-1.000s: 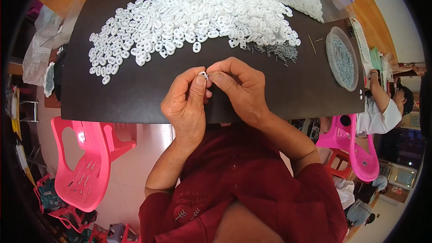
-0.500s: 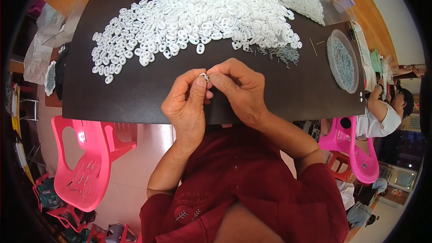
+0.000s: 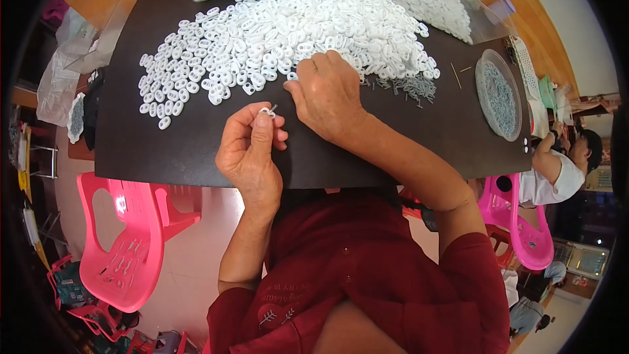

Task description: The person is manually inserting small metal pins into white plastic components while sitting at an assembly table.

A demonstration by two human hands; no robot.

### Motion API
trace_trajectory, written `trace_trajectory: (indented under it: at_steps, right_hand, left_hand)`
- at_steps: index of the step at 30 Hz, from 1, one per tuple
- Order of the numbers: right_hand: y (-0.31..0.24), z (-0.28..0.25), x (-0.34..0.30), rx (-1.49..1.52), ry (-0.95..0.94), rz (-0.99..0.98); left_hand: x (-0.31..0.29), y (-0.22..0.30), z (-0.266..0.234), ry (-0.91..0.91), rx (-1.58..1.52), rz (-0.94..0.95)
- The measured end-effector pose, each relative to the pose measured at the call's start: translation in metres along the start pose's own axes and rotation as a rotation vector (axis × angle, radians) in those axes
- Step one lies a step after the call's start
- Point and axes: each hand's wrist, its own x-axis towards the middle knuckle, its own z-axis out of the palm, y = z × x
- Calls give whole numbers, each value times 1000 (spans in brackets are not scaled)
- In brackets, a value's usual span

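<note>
My left hand (image 3: 252, 147) is closed, pinching a small white oval plastic piece (image 3: 266, 112) between thumb and fingers. A short grey pin (image 3: 274, 107) sticks up from that piece. At the near edge of a broad heap of white oval two-holed pieces (image 3: 282, 23) is my right hand (image 3: 327, 95), back upward. Its thumb stands away to the left, close to one white piece; the other fingertips bend down out of sight, so a grip cannot be made out. Right of that hand, loose grey pins (image 3: 416, 87) lie against the heap.
A clear round tub (image 3: 481, 95) of grey pins stands at the dark table's (image 3: 177, 157) right side. Bags of white pieces (image 3: 429, 0) lie behind the heap. Thin sticks (image 3: 456, 76) rest near the tub. A pink chair (image 3: 131, 242) stands left; another person (image 3: 557, 167) sits right.
My right hand has left the left hand and moved forward to the heap's edge. The left hand has shifted slightly left, still holding the white piece, whose grey pin now shows.
</note>
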Motion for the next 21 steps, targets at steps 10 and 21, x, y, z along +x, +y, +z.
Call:
trace_trajectory:
  at_steps: [10,21]
  right_hand:
    - [12,-11,-15,212,-18,40]
    - [20,-44,-36,1197,-204,570]
  left_hand:
    - [1,-1,-3,-45,-13,-17]
    - [-4,12,3,-142,61,-109]
